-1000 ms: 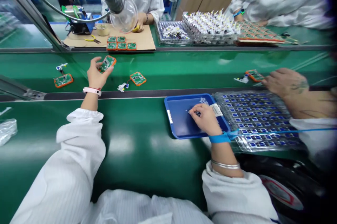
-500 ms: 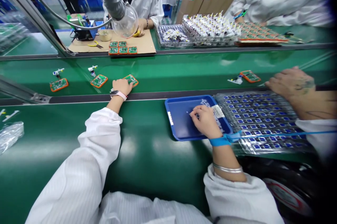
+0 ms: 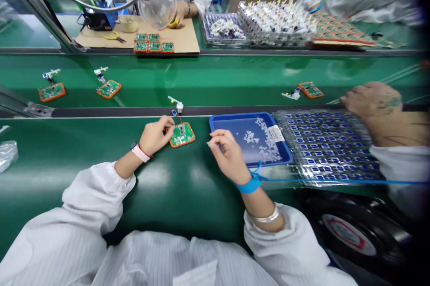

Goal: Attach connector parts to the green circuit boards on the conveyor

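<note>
My left hand (image 3: 155, 136) pinches the left edge of a green circuit board (image 3: 183, 134) in an orange frame, on the near table by the belt's edge. Wires run from this board to a small white part (image 3: 178, 107) with a thin white arm, lying just beyond it. My right hand (image 3: 228, 153) is over the left side of a blue tray (image 3: 231, 119), its thumb and fingertips pressed together. What they hold, if anything, is too small to make out. Tiny whitish pieces (image 3: 268, 145) lie scattered in the tray, mostly to its right.
More framed boards (image 3: 109, 89) with white parts lie on the green belt (image 3: 215, 80). Right of the tray are a clear blister tray (image 3: 331, 147) of blue-faced parts and another person's hand (image 3: 371, 102). A black round fan-like object (image 3: 349, 234) sits below. A clear funnel (image 3: 157, 6) hangs above.
My left hand has drawn the circuit board and its white part from the belt toward me. My right hand has left the middle of the tray and moved left, toward the board.
</note>
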A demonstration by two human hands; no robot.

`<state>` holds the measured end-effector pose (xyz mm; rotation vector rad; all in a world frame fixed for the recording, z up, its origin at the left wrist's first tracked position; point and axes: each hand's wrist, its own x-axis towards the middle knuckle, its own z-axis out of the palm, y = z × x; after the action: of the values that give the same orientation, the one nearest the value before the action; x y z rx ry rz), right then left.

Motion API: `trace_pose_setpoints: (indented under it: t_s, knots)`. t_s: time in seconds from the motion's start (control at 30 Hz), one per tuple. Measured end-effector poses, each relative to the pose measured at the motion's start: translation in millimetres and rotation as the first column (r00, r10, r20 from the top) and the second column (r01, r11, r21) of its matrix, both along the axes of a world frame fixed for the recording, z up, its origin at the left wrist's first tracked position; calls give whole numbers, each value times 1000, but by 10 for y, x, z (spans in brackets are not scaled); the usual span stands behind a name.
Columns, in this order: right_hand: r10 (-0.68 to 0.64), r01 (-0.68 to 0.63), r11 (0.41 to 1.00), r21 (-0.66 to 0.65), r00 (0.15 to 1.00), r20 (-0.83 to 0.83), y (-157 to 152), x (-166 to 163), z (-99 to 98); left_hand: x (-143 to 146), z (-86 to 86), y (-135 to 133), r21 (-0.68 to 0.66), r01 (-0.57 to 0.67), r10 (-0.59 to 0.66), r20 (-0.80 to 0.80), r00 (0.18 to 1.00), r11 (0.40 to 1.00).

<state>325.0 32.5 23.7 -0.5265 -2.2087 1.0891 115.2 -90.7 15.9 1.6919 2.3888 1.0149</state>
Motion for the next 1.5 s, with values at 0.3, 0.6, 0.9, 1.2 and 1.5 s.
trace_pose_setpoints:
  t_s: [0.3,0.6,0.9,1.2,1.5]
  knots:
    - [112,-104,991,-83,989,98,-352,-189,-231,417,-1,-217,-2,306,-305,43,951,952]
    - [180,-167,982,-88,971,157,-326,-243,-247,445,-10,-169,-43,233,-206,334,920,971]
    - [164,-160,986,-37,961,221,-357,-283,-173,407,26,-134,-99,246,-198,345,917,964]
    - [-339,273,915,296,920,198,868,322,-220,419,-98,-297,-215,401,-393,82,916,890]
    - [-290,198,929,312,915,282,1071,431,-459,414,-111,-262,-198,425,-413,100,905,883]
